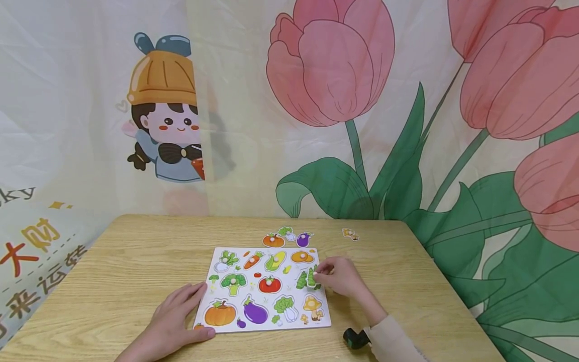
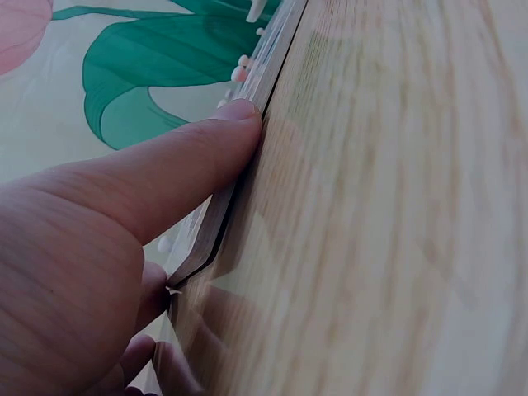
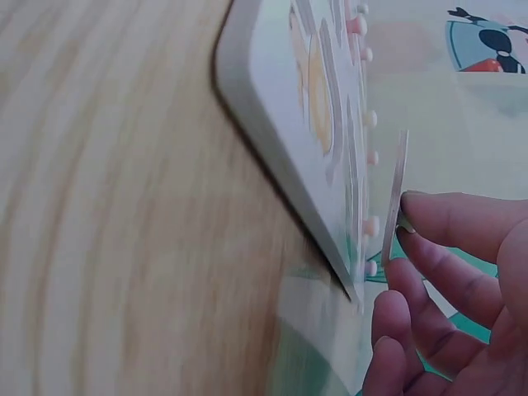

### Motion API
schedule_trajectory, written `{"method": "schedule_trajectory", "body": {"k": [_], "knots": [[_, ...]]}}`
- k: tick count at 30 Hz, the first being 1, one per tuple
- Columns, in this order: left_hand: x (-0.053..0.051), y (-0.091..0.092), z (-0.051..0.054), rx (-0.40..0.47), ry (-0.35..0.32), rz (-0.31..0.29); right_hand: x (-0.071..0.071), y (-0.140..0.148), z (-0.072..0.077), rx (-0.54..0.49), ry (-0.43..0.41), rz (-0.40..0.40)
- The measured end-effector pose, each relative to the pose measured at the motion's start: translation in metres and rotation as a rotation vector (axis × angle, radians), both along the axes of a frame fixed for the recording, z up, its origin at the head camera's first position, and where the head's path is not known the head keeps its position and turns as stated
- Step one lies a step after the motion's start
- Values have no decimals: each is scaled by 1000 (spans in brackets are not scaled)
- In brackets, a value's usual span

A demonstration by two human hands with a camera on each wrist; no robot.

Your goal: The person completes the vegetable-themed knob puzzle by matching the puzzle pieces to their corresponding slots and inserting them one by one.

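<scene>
A white vegetable puzzle board (image 1: 246,296) lies flat on the wooden table. My right hand (image 1: 346,277) pinches a thin green vegetable puzzle piece (image 1: 311,276) between thumb and fingers, just over the board's right side. In the right wrist view, this piece (image 3: 396,194) stands on edge, raised off the board. My left hand (image 1: 174,322) rests at the board's near left corner, with its fingers along the left edge. The left thumb (image 2: 190,161) lies against the near edge. Knobbed pieces, including a tomato (image 1: 270,285) and a broccoli (image 1: 233,284), sit on the board.
Behind the board lie loose pumpkin (image 1: 273,241), cabbage (image 1: 287,233) and eggplant (image 1: 303,240) pieces. A mushroom piece (image 1: 350,234) lies farther right. Some black object (image 1: 356,339) is beside the right sleeve. A printed curtain (image 1: 239,151) hangs behind the table (image 1: 113,281).
</scene>
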State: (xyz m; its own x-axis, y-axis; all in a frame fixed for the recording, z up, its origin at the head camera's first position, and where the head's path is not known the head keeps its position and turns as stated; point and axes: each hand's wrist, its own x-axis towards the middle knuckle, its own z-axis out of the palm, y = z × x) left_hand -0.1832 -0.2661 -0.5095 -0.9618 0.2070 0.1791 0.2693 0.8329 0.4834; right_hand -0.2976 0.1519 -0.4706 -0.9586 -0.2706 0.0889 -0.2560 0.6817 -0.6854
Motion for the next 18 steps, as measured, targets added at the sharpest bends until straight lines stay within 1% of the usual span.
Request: {"method": "schedule_trajectory", "body": {"k": [7, 10, 13, 18], "knots": [[-1, 1, -1, 15, -7, -7, 2, -10, -5, -3, -16, -32], [-2, 1, -1, 29, -4, -9, 3, -13, -6, 5, -7, -39], [-3, 0, -2, 30, 10, -11, 4, -16, -4, 3, 4, -46], [-2, -1, -4, 25, 21, -11, 5, -22, -1, 2, -4, -59]]}}
